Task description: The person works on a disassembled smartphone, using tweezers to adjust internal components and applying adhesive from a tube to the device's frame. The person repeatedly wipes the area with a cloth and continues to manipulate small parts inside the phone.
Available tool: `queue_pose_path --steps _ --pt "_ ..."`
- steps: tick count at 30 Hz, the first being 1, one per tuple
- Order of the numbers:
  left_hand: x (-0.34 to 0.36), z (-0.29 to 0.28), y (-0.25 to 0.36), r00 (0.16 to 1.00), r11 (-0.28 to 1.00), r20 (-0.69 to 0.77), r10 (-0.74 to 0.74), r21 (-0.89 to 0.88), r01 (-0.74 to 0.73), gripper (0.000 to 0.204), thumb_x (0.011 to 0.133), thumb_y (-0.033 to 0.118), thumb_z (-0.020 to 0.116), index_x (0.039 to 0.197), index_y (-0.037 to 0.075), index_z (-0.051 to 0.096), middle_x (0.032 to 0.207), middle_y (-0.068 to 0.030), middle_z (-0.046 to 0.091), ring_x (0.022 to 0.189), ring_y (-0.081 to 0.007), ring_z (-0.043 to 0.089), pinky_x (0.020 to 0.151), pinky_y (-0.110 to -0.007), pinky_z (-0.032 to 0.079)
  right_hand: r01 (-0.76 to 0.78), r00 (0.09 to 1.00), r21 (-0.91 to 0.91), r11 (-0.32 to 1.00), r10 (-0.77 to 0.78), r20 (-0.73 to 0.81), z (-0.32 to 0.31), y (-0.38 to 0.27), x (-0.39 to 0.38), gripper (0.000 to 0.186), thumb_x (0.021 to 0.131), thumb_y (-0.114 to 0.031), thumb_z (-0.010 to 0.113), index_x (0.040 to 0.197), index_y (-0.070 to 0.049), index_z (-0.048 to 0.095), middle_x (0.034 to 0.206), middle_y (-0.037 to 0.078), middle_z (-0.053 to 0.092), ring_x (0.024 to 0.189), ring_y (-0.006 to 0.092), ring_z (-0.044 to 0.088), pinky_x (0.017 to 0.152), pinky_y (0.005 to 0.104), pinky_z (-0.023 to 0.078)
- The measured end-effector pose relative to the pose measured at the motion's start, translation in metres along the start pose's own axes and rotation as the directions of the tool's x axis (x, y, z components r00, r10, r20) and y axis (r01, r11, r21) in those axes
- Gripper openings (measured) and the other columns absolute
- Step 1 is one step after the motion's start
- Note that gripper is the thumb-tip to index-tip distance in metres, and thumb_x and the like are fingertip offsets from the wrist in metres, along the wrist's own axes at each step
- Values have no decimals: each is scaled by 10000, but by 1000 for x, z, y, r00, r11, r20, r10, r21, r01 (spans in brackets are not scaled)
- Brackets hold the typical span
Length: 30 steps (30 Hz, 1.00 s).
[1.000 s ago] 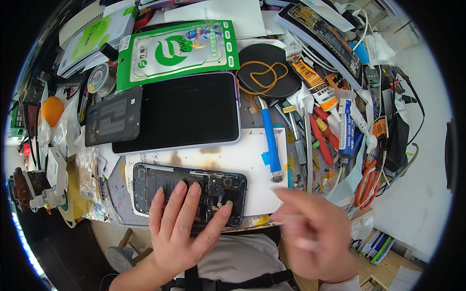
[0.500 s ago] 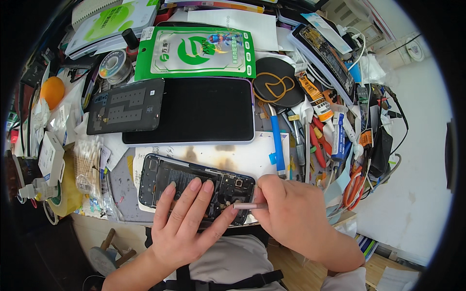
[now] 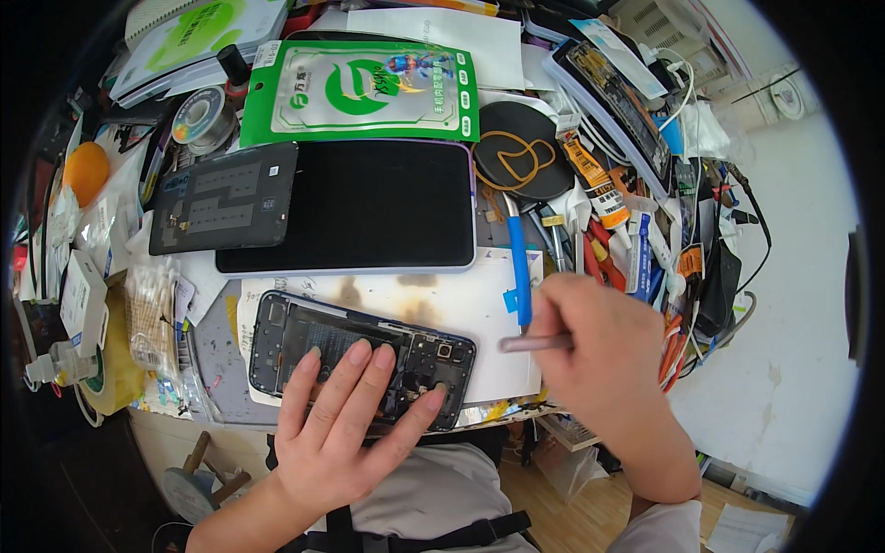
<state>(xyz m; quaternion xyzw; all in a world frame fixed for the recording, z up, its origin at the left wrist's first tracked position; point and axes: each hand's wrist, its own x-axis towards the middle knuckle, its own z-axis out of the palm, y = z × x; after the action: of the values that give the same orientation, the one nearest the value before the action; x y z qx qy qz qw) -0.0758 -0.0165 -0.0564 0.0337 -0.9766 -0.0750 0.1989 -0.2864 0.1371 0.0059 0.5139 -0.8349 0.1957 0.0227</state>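
Observation:
An opened phone [image 3: 309, 327] with bare inner boards lies tilted on a stained white paper [image 3: 484, 295]. My left hand [image 3: 341, 424] rests across it, fingers spread flat on the phone's middle and lower right part. My right hand [image 3: 604, 341] is closed on a thin, slender metal tool [image 3: 521, 344], held above the paper just right of the phone. Behind them lie a large black-screened device [image 3: 378, 203] and, overlapping its left end, a detached dark back cover [image 3: 226, 198]. A blue-handled tool [image 3: 518, 263] lies behind my right hand.
A green packet [image 3: 359, 92] and solder spool [image 3: 203, 120] lie at the back. Round black pad [image 3: 516, 120], tubes [image 3: 599, 189], pliers and cables crowd the right. Cotton swabs [image 3: 152, 309], a small white box [image 3: 85, 300] and an orange ball [image 3: 85, 170] are at left.
My right hand, blurred a second ago, went to the phone's right end with the tool, then moved up and right, away from it. My left hand stays on the phone.

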Motion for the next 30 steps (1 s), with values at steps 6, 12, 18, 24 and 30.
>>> queue_pose_path --steps 6,12,18,24,30 --pt "0 2 1 1000 1000 -15 -4 18 5 346 937 271 699 1273 353 727 1351 -137 657 1262 -276 641 1087 -485 461 -272 946 438 857 155 283 -56 16 -16 78 837 42 730 889 -16 737 767 68 726 614 134 658 527 241 425" --pt "-1 5 2 999 1000 -32 -10 9 10 354 925 283 722 1273 350 726 1346 -144 657 1245 -287 648 1079 -501 464 -258 935 377 890 133 328 -87 43 -44 266 801 90 676 1012 -26 790 942 110 761 680 125 673 536 234 412" --pt "-1 6 4 1000 999 -31 5 32 -4 394 902 260 730 1288 341 718 1346 -156 654 1247 -310 642 1083 -535 453 -291 956 209 934 291 32 -47 21 -25 241 828 -9 746 1069 -13 747 859 105 734 614 126 610 513 278 430" --pt "-3 3 5 1000 1000 -9 -6 10 6 430 863 223 720 1281 324 725 1331 -167 661 1253 -327 635 1111 -549 417 -341 920 -100 935 354 167 -1 2 5 202 860 -213 735 849 -30 650 716 138 695 627 301 701 548 403 542" --pt "-2 4 1 998 998 25 63 -8 -63 599 768 297 744 1361 254 673 1432 -264 564 1331 -438 550 1131 -650 359 -352 909 46 935 330 255 -23 5 14 251 848 -280 712 790 -38 678 671 108 689 638 320 695 548 403 527"
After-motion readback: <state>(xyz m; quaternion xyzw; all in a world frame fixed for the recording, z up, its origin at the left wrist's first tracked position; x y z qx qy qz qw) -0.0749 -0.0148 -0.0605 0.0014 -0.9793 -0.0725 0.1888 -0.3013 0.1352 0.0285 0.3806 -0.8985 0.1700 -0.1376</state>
